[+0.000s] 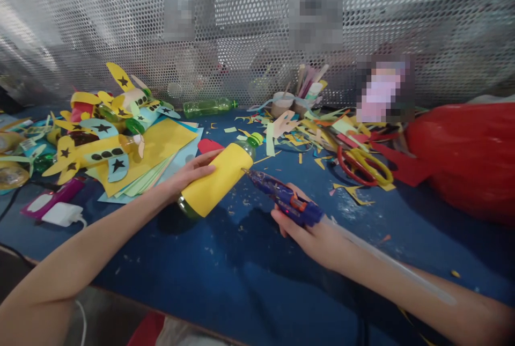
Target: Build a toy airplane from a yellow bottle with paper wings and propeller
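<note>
Glue gun is gripped by the right hand, left of the red bag. Farther left of that red bag, the left hand holds the yellow-wrapped bottle. Best keep it still and squeeze softly.

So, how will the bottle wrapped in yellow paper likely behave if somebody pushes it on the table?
The wrapped bottle would probably roll, since its body looks round. It is likely light for its size, as the uncovered ends look like clear green plastic. The yellow paper covering its middle may make it less slippery.
</note>
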The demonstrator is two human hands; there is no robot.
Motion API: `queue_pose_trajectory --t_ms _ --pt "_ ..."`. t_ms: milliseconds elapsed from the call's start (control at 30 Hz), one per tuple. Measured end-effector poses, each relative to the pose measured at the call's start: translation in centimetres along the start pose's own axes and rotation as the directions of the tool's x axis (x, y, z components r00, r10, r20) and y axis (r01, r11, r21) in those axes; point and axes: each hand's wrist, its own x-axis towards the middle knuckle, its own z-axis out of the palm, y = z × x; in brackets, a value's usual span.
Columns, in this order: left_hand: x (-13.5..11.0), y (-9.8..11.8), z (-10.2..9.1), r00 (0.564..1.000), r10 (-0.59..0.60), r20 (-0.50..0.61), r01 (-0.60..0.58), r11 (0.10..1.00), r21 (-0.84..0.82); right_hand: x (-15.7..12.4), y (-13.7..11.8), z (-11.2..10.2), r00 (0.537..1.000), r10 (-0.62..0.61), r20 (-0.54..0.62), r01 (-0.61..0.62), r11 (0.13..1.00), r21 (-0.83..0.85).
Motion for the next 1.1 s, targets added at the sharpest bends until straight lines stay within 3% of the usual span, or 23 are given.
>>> queue_pose_trajectory --t_ms 167,333,600,800,1100 --pt "-0.3 0.1 0.3 1.000 -0.002 -0.001 0.002 1.000 0.014 0.0 0.2 0.0 0.999 0.038 -0.024 -0.036 0.998 0.047" --pt "-0.2 -0.1 0.5 1.000 0.010 -0.009 -0.010 0.999 -0.033 0.0 -0.7 -0.1 0.999 -0.001 -0.041 0.003 1.000 0.027" --pt "-0.6 -1.1 -0.1 1.000 -0.006 0.015 0.008 0.988 -0.152 -0.4 -0.6 -0.1 1.000 -0.003 0.025 -0.001 0.987 0.158" --pt "-1.0 -1.2 -0.7 0.998 -0.034 0.051 0.043 0.981 -0.189 0.0 -0.9 0.0 0.999 -0.010 0.036 0.004 0.986 0.165" --pt "-0.9 -1.7 -1.0 0.997 0.029 0.074 -0.012 0.977 -0.214 -0.3 -0.4 -0.2 1.000 0.004 0.031 -0.008 0.993 0.116"
